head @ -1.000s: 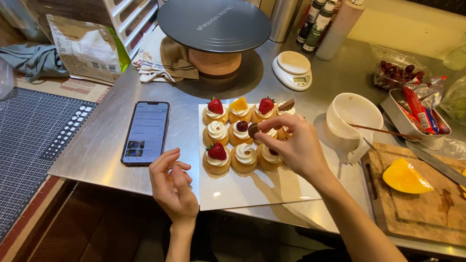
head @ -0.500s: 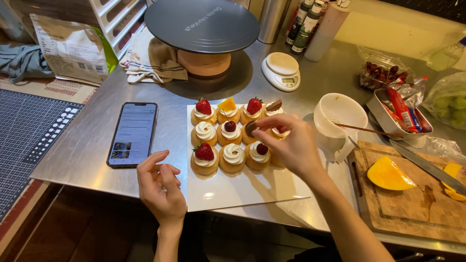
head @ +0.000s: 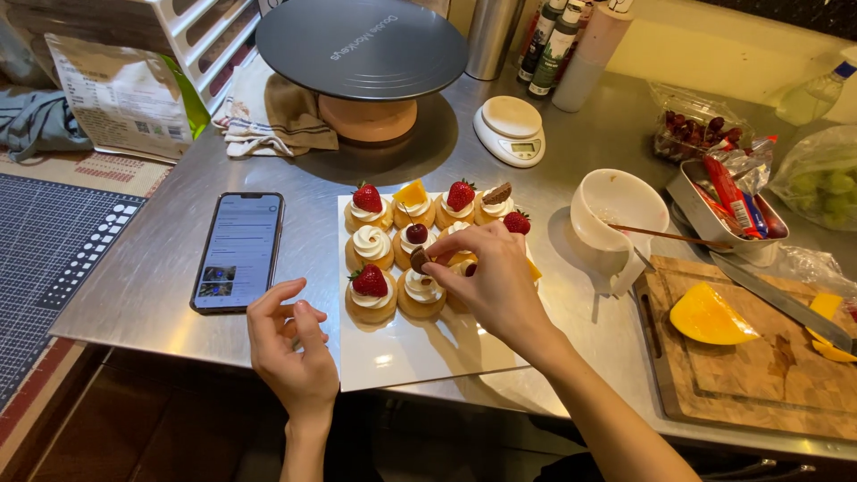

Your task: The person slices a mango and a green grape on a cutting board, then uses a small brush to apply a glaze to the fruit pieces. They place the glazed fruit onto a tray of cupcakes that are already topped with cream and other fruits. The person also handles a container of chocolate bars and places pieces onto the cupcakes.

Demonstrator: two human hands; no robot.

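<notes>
Several small cream-topped pastries (head: 370, 243) sit in rows on a white square board (head: 420, 353), some crowned with strawberries, a cherry, mango or a chocolate piece. My right hand (head: 486, 277) hovers over the front row, its thumb and fingers pinching a small round brown chocolate piece (head: 420, 261) just above a cream-topped pastry (head: 421, 293). My left hand (head: 290, 348) rests at the front left corner of the board with its fingers loosely curled and nothing in it.
A smartphone (head: 239, 250) lies left of the board. Behind stand a grey cake turntable (head: 361, 49), a kitchen scale (head: 511, 129) and bottles. To the right are a white bowl (head: 618, 214), a tin (head: 728, 210), and a wooden cutting board (head: 759, 375) with mango and a knife.
My right hand has brought the chocolate piece lower and closer to the front-row pastry. My left hand has stayed near the board's corner.
</notes>
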